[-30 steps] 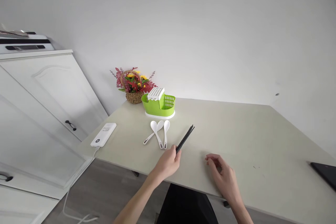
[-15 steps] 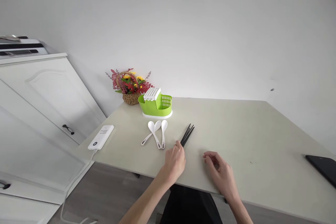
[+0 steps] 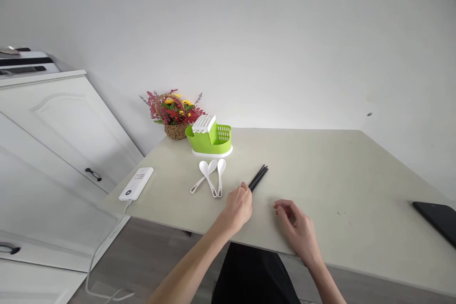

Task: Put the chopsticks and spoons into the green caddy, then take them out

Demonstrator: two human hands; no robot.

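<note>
My left hand is closed around the near ends of several black chopsticks. Their far ends point up and to the right, close together, just over or on the table; I cannot tell whether they touch it. My right hand rests on the table to the right, loosely curled, with thumb and fingertips close together and nothing visible in it. To the left of the chopsticks lie three white spoons, two of them crossed. Behind the spoons stands a green utensil holder with a white slotted top and a white base.
A wicker basket of artificial flowers stands behind the holder against the wall. At the table's left edge lies a white power bank with a cable hanging down. A black phone lies at the right. A white cabinet adjoins the left side.
The chopsticks have drawn closer together at their far ends and shifted slightly right in my left hand. My right hand keeps its place. The whole view has shifted a little.
</note>
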